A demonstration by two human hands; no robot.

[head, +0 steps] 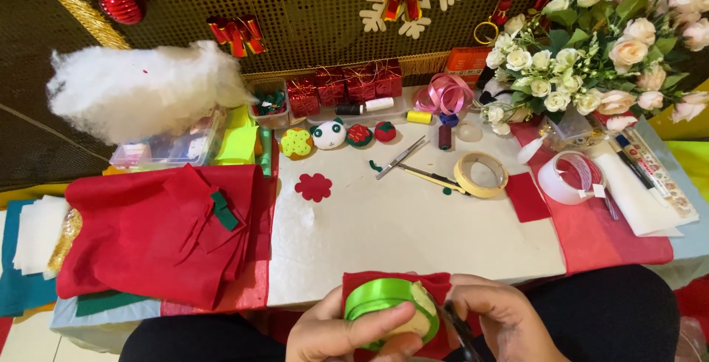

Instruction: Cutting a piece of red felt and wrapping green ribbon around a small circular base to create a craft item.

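Two hands were working right at the bottom edge of the shot, both cut off at the wrist by the frame, so not everything was readable. Starting far left, a stack of white and teal felt sheets [29, 247] ran off the edge, then a big heap of red felt [148, 236] with a small green strip on it, and a puff of white stuffing [140, 89] sat on a clear plastic box [166, 148] behind. Moving in, the left hand [343, 332] was curled around a spool of green satin ribbon [388, 303], thumb laid across the front of it, fingers wrapped under where I couldn't see them. The spool was tipped so its flat face pointed up toward the camera, its axis running roughly away from the table, and it sat low centre, in front of the table edge over the lap. Behind it was a piece of red felt [436, 284], mostly hidden by the spool and hands. The right hand [502, 318] was closed on something dark and thin, probably scissors [459, 332], hard to tell. Further right on the white tabletop [399, 229] lay a roll of masking tape [481, 174], a clear tape roll [570, 177], and a bouquet of pale roses [598, 45].
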